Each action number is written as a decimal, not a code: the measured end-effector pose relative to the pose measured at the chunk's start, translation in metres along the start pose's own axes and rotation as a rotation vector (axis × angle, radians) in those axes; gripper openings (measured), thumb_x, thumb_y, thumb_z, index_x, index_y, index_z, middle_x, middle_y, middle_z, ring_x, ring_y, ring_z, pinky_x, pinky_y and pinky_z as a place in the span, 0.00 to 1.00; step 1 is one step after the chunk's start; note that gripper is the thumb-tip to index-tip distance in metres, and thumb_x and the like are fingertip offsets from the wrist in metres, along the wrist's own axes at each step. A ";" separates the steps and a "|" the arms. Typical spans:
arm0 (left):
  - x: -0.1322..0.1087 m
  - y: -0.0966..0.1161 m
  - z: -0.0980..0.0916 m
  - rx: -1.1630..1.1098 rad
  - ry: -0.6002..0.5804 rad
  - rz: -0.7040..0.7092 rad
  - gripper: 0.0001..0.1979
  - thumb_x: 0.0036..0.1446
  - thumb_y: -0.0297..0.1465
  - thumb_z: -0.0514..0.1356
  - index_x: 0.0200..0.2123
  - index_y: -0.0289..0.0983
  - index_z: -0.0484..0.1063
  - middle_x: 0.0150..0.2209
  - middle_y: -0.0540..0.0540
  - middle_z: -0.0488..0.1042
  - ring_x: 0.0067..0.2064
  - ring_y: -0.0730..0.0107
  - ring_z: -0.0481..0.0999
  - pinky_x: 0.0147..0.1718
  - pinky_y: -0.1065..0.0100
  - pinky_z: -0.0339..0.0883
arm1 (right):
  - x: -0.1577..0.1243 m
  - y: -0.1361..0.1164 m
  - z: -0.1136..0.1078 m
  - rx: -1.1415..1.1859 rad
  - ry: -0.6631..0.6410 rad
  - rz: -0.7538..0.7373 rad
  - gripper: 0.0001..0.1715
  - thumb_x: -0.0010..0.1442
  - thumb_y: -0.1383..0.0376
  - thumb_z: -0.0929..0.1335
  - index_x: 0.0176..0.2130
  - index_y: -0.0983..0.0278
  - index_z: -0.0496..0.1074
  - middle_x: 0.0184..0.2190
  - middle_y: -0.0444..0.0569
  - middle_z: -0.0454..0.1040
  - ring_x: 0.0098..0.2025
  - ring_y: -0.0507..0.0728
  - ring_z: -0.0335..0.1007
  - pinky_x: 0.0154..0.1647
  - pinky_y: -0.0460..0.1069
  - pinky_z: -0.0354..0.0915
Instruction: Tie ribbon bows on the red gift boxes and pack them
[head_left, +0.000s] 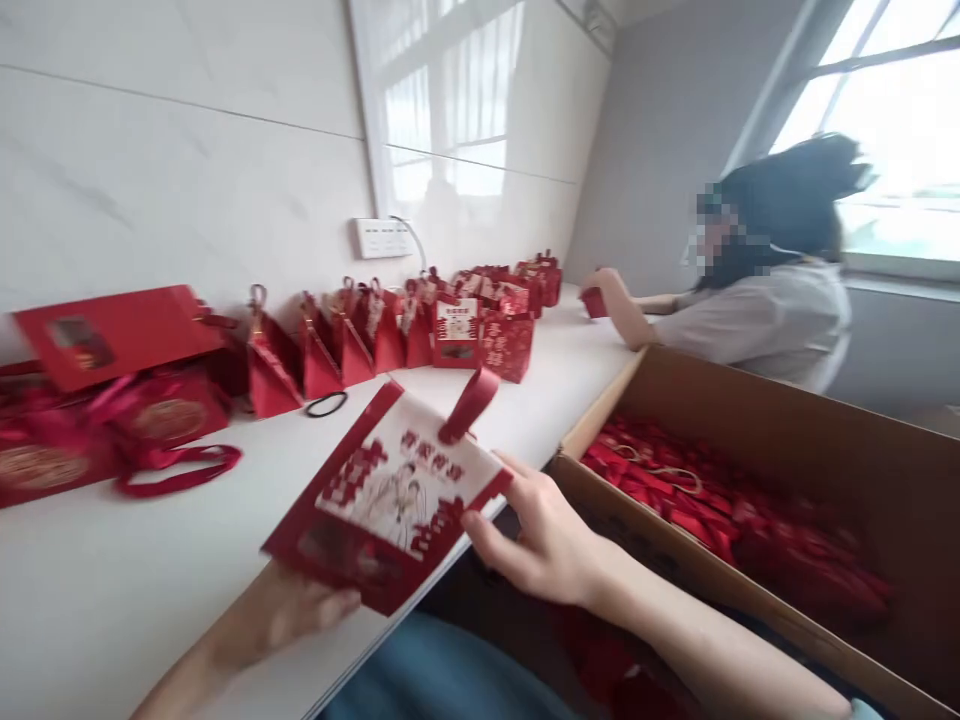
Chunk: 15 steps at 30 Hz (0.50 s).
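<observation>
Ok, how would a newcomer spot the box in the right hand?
Start at the white table beside the open cardboard carton. Over the table's near edge, the right hand grips a red gift box with a white illustrated panel, the left hand at its lower edge. Unlike the red boxes standing by the wall, this one is tilted and hand-held.

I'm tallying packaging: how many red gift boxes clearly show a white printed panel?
2: one white-panelled red gift box between left hand and right hand; another white-panelled box standing on the white table. More may hide in the blurred far row.
</observation>
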<state>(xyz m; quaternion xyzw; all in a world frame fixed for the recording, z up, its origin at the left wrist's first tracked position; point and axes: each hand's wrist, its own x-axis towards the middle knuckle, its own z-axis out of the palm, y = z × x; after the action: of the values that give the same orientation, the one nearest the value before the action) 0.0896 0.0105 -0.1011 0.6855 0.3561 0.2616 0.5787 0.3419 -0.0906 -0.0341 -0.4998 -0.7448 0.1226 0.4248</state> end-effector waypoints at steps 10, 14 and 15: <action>0.036 0.041 0.119 0.066 -0.260 -0.026 0.25 0.42 0.45 0.67 0.44 0.43 0.75 0.44 0.45 0.79 0.46 0.50 0.76 0.47 0.57 0.73 | -0.084 -0.014 -0.116 -0.331 -0.141 0.032 0.11 0.59 0.69 0.66 0.44 0.61 0.69 0.39 0.49 0.78 0.39 0.53 0.75 0.40 0.43 0.70; 0.054 0.034 0.153 0.052 -0.390 0.087 0.24 0.44 0.40 0.67 0.46 0.43 0.73 0.48 0.44 0.76 0.50 0.50 0.74 0.55 0.52 0.67 | -0.099 -0.009 -0.131 -0.461 -0.259 0.097 0.08 0.62 0.67 0.65 0.42 0.61 0.72 0.36 0.51 0.78 0.36 0.54 0.75 0.38 0.46 0.72; 0.060 0.032 0.162 0.030 -0.431 0.099 0.23 0.44 0.39 0.67 0.45 0.42 0.74 0.47 0.43 0.77 0.49 0.50 0.75 0.54 0.51 0.67 | -0.103 -0.005 -0.134 -0.493 -0.233 0.096 0.08 0.63 0.67 0.64 0.41 0.61 0.72 0.34 0.50 0.78 0.34 0.54 0.75 0.36 0.47 0.72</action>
<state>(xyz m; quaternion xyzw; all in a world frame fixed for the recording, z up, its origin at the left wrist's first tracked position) 0.2572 -0.0428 -0.1040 0.7506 0.1937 0.1319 0.6178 0.4543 -0.2127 -0.0018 -0.6052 -0.7716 0.0142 0.1953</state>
